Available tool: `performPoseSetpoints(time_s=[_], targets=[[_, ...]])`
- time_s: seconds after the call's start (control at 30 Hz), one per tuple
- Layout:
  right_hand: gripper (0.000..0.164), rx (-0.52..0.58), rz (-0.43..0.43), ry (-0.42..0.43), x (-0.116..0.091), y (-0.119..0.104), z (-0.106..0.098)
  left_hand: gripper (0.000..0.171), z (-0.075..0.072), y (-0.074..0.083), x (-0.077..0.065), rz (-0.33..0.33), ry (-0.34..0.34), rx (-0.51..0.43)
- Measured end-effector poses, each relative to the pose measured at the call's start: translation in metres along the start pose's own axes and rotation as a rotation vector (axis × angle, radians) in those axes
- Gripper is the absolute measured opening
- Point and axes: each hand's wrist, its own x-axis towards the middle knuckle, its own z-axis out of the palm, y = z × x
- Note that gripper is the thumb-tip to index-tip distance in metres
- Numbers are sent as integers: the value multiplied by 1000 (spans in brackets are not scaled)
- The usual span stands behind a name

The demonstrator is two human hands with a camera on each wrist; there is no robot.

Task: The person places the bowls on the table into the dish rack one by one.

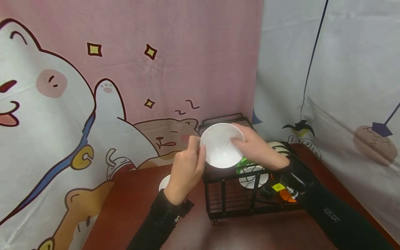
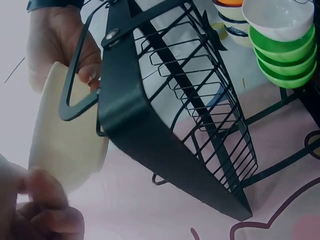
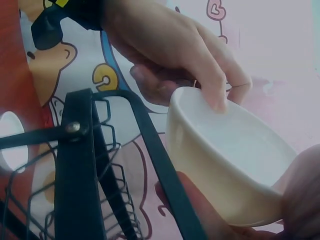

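Note:
A white bowl (image 1: pixel 222 146) is held up above the black wire dish rack (image 1: pixel 229 214), its hollow side turned toward the head camera. My left hand (image 1: pixel 186 170) grips the left rim, thumb on the near side. From the right, my right hand (image 1: pixel 256 146) pinches the opposite rim, thumb over the inner wall. The right wrist view shows the bowl (image 3: pixel 220 160) tilted between both hands, beside the rack's upper rail (image 3: pixel 160 165). In the left wrist view the bowl (image 2: pixel 70 135) is partly hidden behind that rail.
Inside the rack are several stacked green bowls (image 2: pixel 285 60) topped by a white bowl (image 2: pixel 280 22), beside patterned bowls (image 2: pixel 235 22). An orange item (image 1: pixel 286 195) shows below my right forearm. Another white bowl (image 1: pixel 164 182) stands on the red-brown table (image 1: pixel 131 205). Printed curtains (image 1: pixel 203 52) hang behind.

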Motion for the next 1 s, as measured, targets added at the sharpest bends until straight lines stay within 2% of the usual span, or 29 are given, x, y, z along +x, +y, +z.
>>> performPoseSetpoints(time_s=[0.17, 0.3, 0.43, 0.53, 0.67, 0.8, 0.9, 1.0], targets=[[46, 24, 23, 26, -4, 8, -21, 26, -4, -5, -3, 53, -1, 66], [48, 50, 62, 72, -11, 18, -47, 25, -6, -24, -14, 7, 13, 95], [46, 29, 96, 162, -20, 31, -76, 23, -5, -59, -36, -137, 29, 84], [46, -3, 107, 222, -25, 44, -95, 25, -3, -89, -60, -290, 27, 45], [48, -57, 117, 266, -31, 61, -117, 28, 1, -123, -92, -480, -10, -33], [51, -106, 135, 276, -37, 75, -130, 35, 8, -152, -127, -607, -47, -133], [51, -138, 144, 291, -40, 86, -132, 39, 15, -174, -160, -680, -75, -191], [50, -162, 149, 314, -42, 99, -131, 40, 21, -197, -195, -752, -130, -206]])
